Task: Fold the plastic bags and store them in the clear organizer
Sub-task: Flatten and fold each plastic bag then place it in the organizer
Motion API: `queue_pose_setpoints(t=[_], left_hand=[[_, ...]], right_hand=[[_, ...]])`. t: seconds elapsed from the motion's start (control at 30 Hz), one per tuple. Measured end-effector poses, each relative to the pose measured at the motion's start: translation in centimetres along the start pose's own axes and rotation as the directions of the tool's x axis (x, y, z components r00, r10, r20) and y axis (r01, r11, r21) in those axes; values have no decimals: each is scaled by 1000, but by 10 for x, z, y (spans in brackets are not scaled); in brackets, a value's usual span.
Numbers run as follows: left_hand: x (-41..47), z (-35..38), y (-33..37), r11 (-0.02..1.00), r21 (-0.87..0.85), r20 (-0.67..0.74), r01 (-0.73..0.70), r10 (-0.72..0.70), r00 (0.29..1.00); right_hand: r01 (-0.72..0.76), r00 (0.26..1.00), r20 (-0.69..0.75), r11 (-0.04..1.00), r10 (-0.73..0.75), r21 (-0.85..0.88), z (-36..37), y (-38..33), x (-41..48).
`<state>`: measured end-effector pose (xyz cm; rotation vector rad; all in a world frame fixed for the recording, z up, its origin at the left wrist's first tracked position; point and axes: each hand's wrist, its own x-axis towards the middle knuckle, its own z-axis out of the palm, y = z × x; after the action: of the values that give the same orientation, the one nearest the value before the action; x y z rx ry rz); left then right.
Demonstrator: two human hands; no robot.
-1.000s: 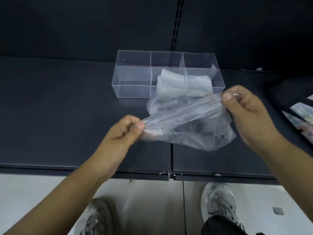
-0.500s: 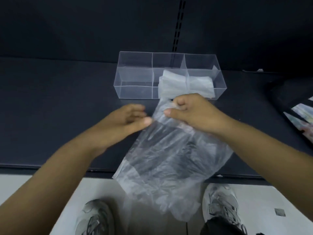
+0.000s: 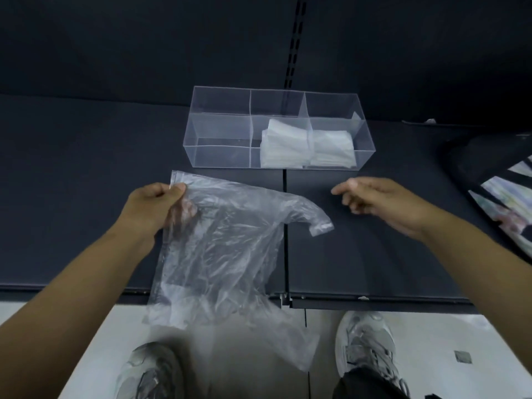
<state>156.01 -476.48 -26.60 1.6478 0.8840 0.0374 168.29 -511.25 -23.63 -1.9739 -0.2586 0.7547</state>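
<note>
I see my left hand (image 3: 157, 204) pinching the upper left corner of a clear plastic bag (image 3: 218, 254), thumb on top and fingers curled beneath, the grip pressed together on the film. The bag hangs from that corner, spreads crumpled across the dark shelf (image 3: 86, 197) and drapes past its front edge toward 6 o'clock, over the pale floor (image 3: 431, 335). One handle loop of the bag trails out toward 3 o'clock and lies loose on the shelf, apart from my right hand (image 3: 383, 203). That hand hovers at about 2 o'clock from the bag, holding nothing, its grip loose with the fingers half curled and the index pointing toward 9 o'clock. The clear organizer (image 3: 221, 131) sits at 12 o'clock, just beyond the bag's top edge. Folded bags (image 3: 305, 145) lie in its middle and right front compartments; the left compartments look bare. My two grey shoes (image 3: 365, 347) stand on the floor at 6 o'clock. A dark printed item (image 3: 495, 180) lies at 3 o'clock on the shelf
</note>
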Motion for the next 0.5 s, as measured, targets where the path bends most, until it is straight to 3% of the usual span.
queue_pose_setpoints(t=[0.1, 0.23, 0.33, 0.5], left_hand=[[0, 0, 0, 1000, -11, 0, 1, -1, 1000], [1, 1, 0, 1000, -16, 4, 3, -3, 1000], [5, -3, 0, 998, -59, 2, 31, -31, 1000], [9, -2, 1, 997, -63, 37, 53, -51, 998]], right_hand=[[29, 987, 163, 993, -10, -118, 22, 4, -1], [66, 994, 100, 960, -40, -273, 45, 6, 6], [53, 987, 155, 988, -31, -145, 29, 5, 6], [-114, 979, 194, 952, 59, 285, -7, 2, 2]])
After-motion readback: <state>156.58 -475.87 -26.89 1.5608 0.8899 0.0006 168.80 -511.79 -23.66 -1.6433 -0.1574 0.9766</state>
